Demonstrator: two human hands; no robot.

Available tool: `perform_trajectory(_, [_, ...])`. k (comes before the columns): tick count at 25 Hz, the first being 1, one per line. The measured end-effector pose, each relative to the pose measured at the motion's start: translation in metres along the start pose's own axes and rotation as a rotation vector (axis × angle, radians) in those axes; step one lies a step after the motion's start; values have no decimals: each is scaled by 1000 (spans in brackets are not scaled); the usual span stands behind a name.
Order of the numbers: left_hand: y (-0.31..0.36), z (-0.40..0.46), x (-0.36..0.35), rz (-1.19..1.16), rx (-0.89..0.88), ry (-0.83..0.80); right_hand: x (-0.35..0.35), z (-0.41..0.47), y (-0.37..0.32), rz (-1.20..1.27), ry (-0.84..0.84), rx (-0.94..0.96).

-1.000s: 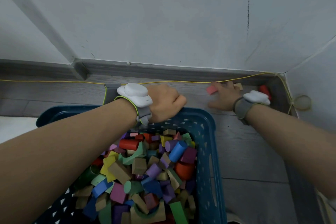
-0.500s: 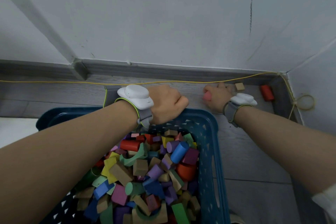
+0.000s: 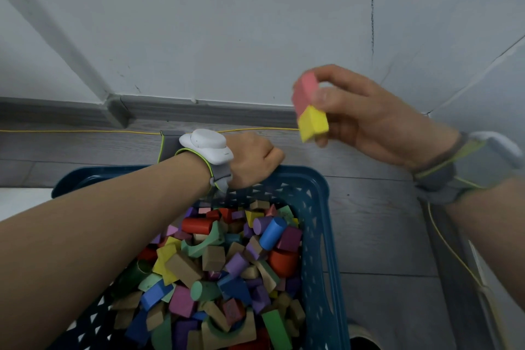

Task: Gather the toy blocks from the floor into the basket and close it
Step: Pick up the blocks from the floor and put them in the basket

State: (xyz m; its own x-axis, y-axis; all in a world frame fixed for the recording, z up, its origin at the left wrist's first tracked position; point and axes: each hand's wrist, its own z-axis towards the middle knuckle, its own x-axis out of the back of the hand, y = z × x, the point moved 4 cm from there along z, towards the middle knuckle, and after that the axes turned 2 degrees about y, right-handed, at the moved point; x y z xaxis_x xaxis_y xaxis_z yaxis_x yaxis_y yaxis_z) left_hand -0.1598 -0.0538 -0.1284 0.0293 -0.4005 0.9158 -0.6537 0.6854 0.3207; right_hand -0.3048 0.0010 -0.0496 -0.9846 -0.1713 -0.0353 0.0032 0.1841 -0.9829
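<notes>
The right hand (image 3: pixel 366 119) pinched a pink foam block (image 3: pixel 304 91) and a yellow foam block (image 3: pixel 313 123) above the floor, beyond the blue perforated plastic basket (image 3: pixel 318 236). The left hand (image 3: pixel 252 162), fingers curled, seemingly gripped the basket's far rim.

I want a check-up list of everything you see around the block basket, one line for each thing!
Surface: grey wood-look floor, bare beside the basket.
Job's things: blue basket piled with coloured blocks; pink block and yellow block held up in the air; no lid seen.
Clutter: nothing seen.
Grippers: left hand grips the basket's far rim; right hand pinches the pink and yellow blocks. Each wrist wears a band with a white device.
Cables: thin yellow cord runs along the floor by the skirting and down the right side.
Surroundings: white wall, grey skirting, a dark vertical mark on the wall.
</notes>
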Motion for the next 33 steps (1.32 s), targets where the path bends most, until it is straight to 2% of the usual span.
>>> perform_trajectory(2, [-6,2,-2,52,22,-22,-35,-22,-15,-298,-375,-93])
perform_trajectory(3, [-6,3,-3,67,8,-17,-48,-30,-14,-466,-491,-138])
perform_trajectory(4, [-6,3,-3,72,-8,-12,-52,-32,-12,-579,-501,-162])
perform_trajectory(5, [-4,2,-1,66,-13,-7,-49,-25,-10,-614,-418,-153])
perform_trajectory(6, [-2,1,0,53,-10,-6,-36,-14,-6,-594,-246,-132])
perform_trajectory(8, [3,0,3,31,-19,-7,19,12,19,-536,215,-103])
perform_trajectory(9, [3,-1,3,15,-13,-2,49,24,41,-615,384,-109])
perform_trajectory(10, [3,-2,4,11,-7,-13,77,34,71,-801,452,-178])
perform_trajectory(12, [2,0,3,17,-15,-25,119,42,142,-1195,366,-509])
perform_trajectory(13, [1,1,3,21,-22,-24,133,42,171,-1296,324,-645])
perform_trajectory(14, [1,2,2,30,-29,-30,142,43,189,-1350,330,-697])
perform_trajectory(20, [-2,2,0,38,-58,4,158,48,205,-1328,449,-605])
perform_trajectory(25, [0,3,0,22,-46,12,153,41,202,-1500,427,-453])
perform_trajectory(27, [0,3,1,29,-46,13,168,29,204,-1531,476,-512])
perform_trajectory(29, [1,2,1,42,-56,4,188,16,210,-1484,581,-648])
perform_trajectory(31, [2,2,1,45,-62,7,203,10,216,-1473,564,-767])
perform_trajectory(33, [1,3,1,33,-57,14,203,10,213,-1499,509,-801])
